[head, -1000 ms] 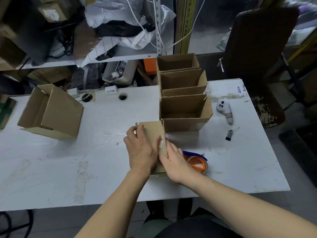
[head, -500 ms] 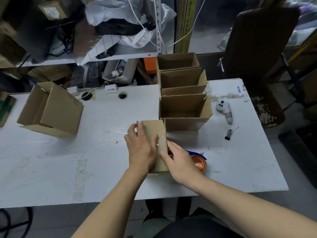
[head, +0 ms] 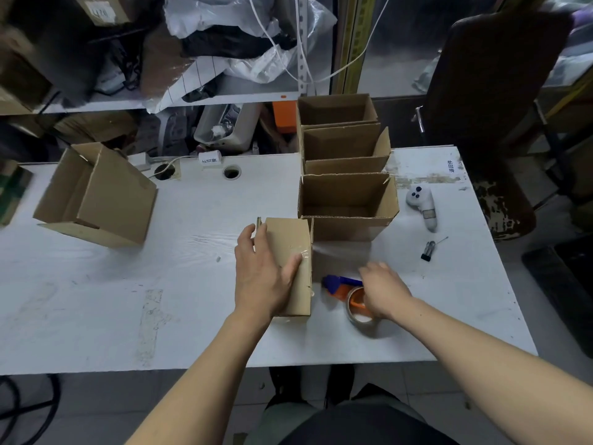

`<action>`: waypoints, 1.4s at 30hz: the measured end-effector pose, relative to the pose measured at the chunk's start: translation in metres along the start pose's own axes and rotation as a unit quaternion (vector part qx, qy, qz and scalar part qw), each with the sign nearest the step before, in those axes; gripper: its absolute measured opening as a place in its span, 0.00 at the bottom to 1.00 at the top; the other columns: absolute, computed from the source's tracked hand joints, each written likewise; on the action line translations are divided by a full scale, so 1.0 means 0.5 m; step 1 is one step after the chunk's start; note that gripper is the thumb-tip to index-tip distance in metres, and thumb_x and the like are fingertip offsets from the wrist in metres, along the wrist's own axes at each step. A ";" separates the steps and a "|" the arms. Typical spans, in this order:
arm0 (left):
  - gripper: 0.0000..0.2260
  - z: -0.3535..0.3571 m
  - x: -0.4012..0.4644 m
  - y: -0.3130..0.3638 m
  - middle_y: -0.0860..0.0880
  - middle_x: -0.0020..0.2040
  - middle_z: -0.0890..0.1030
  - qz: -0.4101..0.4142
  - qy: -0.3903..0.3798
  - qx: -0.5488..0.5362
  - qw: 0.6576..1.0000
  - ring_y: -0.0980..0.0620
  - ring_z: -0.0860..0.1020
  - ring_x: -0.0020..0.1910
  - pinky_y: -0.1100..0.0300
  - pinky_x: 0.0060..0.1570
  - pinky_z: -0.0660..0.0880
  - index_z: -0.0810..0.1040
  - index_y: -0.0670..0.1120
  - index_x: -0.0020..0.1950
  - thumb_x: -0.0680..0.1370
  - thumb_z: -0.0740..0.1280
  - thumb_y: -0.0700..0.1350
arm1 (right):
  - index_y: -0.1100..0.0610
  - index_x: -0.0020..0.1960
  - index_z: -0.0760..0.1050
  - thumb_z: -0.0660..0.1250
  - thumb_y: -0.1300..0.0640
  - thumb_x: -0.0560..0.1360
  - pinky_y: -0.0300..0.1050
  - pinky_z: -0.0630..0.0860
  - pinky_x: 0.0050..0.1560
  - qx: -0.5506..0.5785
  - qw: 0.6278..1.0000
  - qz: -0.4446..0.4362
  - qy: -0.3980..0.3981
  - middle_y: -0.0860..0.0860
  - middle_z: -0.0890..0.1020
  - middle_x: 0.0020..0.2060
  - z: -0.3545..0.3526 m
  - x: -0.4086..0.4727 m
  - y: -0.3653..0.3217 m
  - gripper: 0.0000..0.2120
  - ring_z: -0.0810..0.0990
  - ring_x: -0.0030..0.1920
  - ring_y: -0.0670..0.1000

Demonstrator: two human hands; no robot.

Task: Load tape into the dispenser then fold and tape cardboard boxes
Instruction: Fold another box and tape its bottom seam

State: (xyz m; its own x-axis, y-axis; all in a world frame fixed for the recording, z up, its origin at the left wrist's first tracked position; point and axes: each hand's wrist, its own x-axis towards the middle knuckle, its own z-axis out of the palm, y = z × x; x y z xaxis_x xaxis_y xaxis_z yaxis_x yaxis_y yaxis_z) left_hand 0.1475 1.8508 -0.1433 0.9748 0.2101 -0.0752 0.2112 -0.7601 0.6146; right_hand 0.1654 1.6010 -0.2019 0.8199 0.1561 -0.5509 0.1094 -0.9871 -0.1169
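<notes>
The left hand (head: 261, 277) presses flat, fingers straight, steadying the small brown cardboard box (head: 290, 252) on the white desk (head: 128, 300), while the right hand (head: 382, 289), grip blurred and unreadable, hovers over the orange-and-blue tape dispenser (head: 348, 292) just right.

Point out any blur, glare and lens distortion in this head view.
Head view: the right hand is motion-blurred over the tape dispenser; the left hand on the box is sharp. Tape on the box shows a small glare. Wide-angle distortion bows the table edges. The top left corner is smeared.
</notes>
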 end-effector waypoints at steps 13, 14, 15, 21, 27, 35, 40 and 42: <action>0.11 -0.094 -0.039 0.092 0.58 0.53 0.84 -0.030 -0.069 -0.132 0.988 0.56 0.82 0.55 0.52 0.60 0.78 0.81 0.55 0.60 0.80 0.69 0.58 | 0.41 0.70 0.70 0.73 0.68 0.72 0.42 0.80 0.55 0.456 0.880 -0.068 0.112 0.44 0.77 0.58 -0.123 -0.107 0.025 0.35 0.78 0.58 0.49; 0.11 -0.103 -0.041 0.110 0.58 0.50 0.86 -0.058 -0.111 -0.189 0.974 0.57 0.83 0.53 0.49 0.61 0.80 0.83 0.55 0.56 0.80 0.69 0.59 | 0.40 0.72 0.70 0.73 0.71 0.71 0.40 0.79 0.57 0.456 0.873 -0.099 0.143 0.43 0.76 0.60 -0.140 -0.123 0.022 0.39 0.77 0.60 0.46; 0.13 -0.111 -0.043 0.130 0.56 0.50 0.87 -0.088 -0.150 -0.255 0.951 0.56 0.84 0.53 0.47 0.62 0.80 0.85 0.54 0.54 0.80 0.69 0.61 | 0.39 0.73 0.71 0.72 0.73 0.70 0.37 0.78 0.58 0.446 0.869 -0.129 0.172 0.42 0.75 0.60 -0.156 -0.137 0.020 0.41 0.76 0.61 0.45; 0.21 -0.152 -0.036 0.202 0.47 0.52 0.89 -0.187 -0.275 -0.415 0.847 0.48 0.86 0.57 0.48 0.63 0.78 0.88 0.46 0.56 0.82 0.65 0.61 | 0.37 0.76 0.68 0.76 0.72 0.70 0.32 0.75 0.57 0.301 0.881 -0.228 0.286 0.44 0.70 0.63 -0.187 -0.153 0.021 0.44 0.69 0.65 0.41; 0.20 -0.143 -0.046 0.188 0.46 0.48 0.87 -0.056 -0.186 -0.273 0.942 0.46 0.84 0.54 0.45 0.58 0.80 0.86 0.46 0.51 0.85 0.62 0.59 | 0.51 0.78 0.70 0.68 0.45 0.80 0.39 0.77 0.59 0.161 0.851 -0.320 0.384 0.55 0.73 0.62 -0.187 -0.151 0.024 0.28 0.73 0.61 0.52; 0.16 -0.138 -0.061 0.186 0.52 0.44 0.88 -0.095 -0.171 -0.350 0.916 0.56 0.85 0.48 0.60 0.48 0.77 0.88 0.49 0.48 0.86 0.64 0.53 | 0.54 0.77 0.70 0.68 0.48 0.80 0.45 0.80 0.56 0.154 0.836 -0.312 0.425 0.57 0.72 0.62 -0.168 -0.157 0.010 0.27 0.73 0.60 0.55; 0.15 -0.117 -0.063 0.173 0.50 0.37 0.84 -0.032 -0.061 -0.175 0.982 0.53 0.79 0.40 0.53 0.42 0.77 0.84 0.48 0.42 0.84 0.66 0.53 | 0.56 0.77 0.72 0.71 0.59 0.76 0.48 0.81 0.53 0.096 0.834 -0.312 0.445 0.57 0.72 0.60 -0.158 -0.158 0.004 0.29 0.74 0.57 0.56; 0.15 -0.114 -0.068 0.176 0.48 0.36 0.82 -0.004 -0.035 -0.134 0.990 0.52 0.77 0.39 0.52 0.39 0.74 0.81 0.46 0.41 0.84 0.65 0.51 | 0.56 0.77 0.71 0.74 0.61 0.75 0.47 0.80 0.52 0.072 0.833 -0.314 0.449 0.58 0.72 0.60 -0.155 -0.157 0.005 0.32 0.74 0.57 0.55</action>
State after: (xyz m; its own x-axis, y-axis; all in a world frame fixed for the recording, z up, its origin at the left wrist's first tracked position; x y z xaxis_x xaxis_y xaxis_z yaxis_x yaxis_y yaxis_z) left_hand 0.1290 1.8119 -0.0418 0.9779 0.1646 -0.1291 0.2008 -0.5660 0.7996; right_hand 0.1449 1.5837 -0.0948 0.7230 0.4879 0.4891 0.6605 -0.6956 -0.2826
